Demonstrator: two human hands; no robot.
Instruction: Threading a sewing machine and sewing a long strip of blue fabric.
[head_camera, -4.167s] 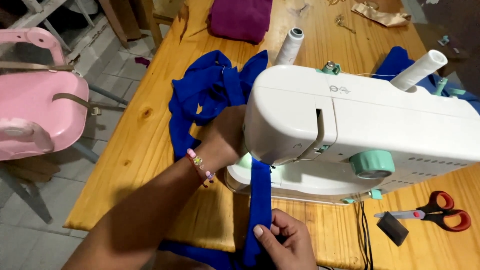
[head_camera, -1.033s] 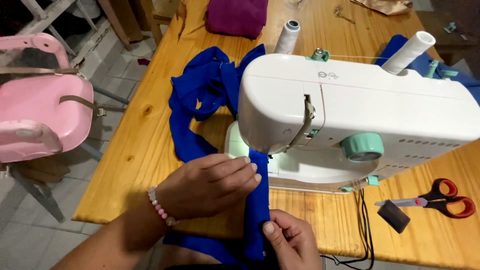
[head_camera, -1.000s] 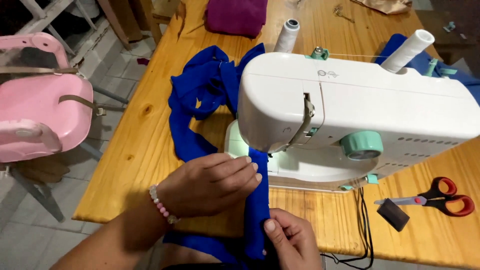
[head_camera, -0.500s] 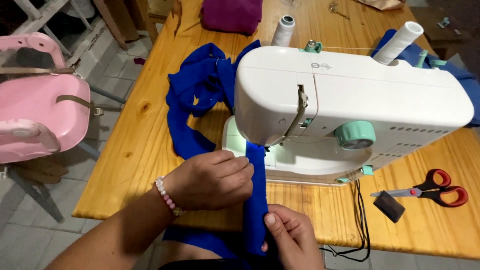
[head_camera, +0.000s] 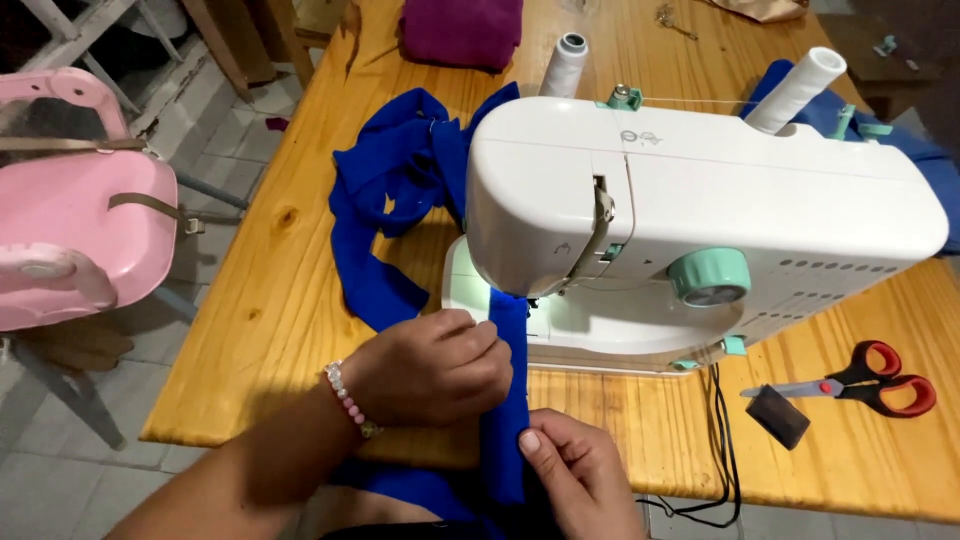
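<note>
Sewing machine (head_camera: 700, 210) blocks ahead; bare table (head_camera: 270, 290) leftward.

Your left hand (head_camera: 428, 366) and right hand (head_camera: 580, 475) are bare, with no sleeves in view. A bracelet (head_camera: 347, 400) of small pink and pale beads circles your left wrist. Your nails are short and unpainted.

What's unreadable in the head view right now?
- Needle and presser foot: hidden behind the sewing machine head.
- Left hand fingertips: curled onto the blue fabric strip, out of sight.
- Right hand: cut off by the bottom edge.
- Fabric's lower end: hidden below the table edge.
</note>
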